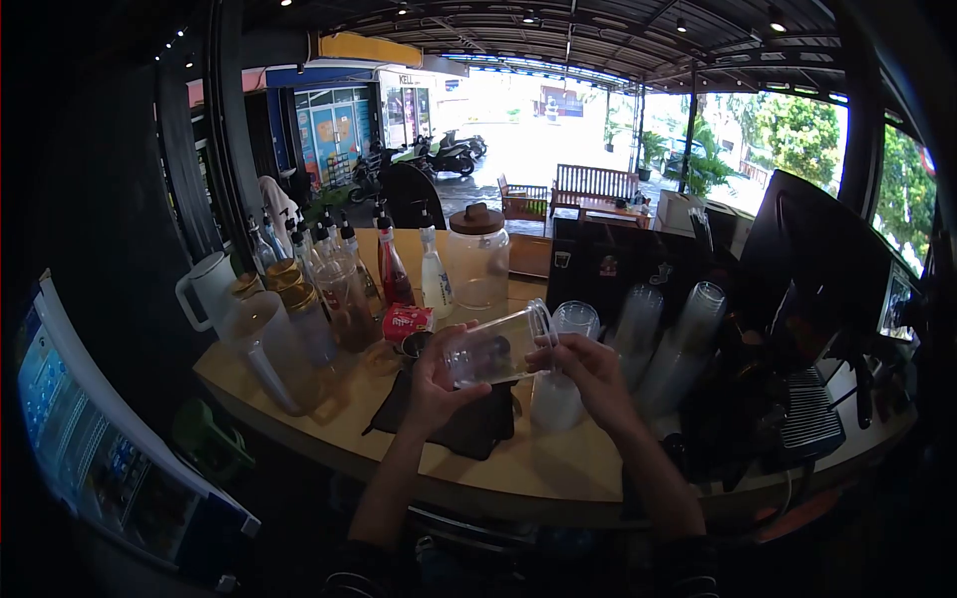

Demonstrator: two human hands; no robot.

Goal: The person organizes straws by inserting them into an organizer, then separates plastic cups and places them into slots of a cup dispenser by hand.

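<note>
Between my hands a clear plastic cup lies tilted on its side in the air, its mouth to the right. More than one rim line shows at its mouth; whether a second cup is nested in it I cannot tell. My left hand is closed around the base end. My right hand pinches the rim with thumb and fingers. Just behind and below the right hand stands a stack of clear cups on the wooden counter. Under the held cup lies a dark cloth.
Pump bottles, a white-labelled bottle, a lidded jar and a red packet stand beyond my hands. Left are a clear pitcher and a white jug. More cup stacks and a dark machine with a drip grate are right.
</note>
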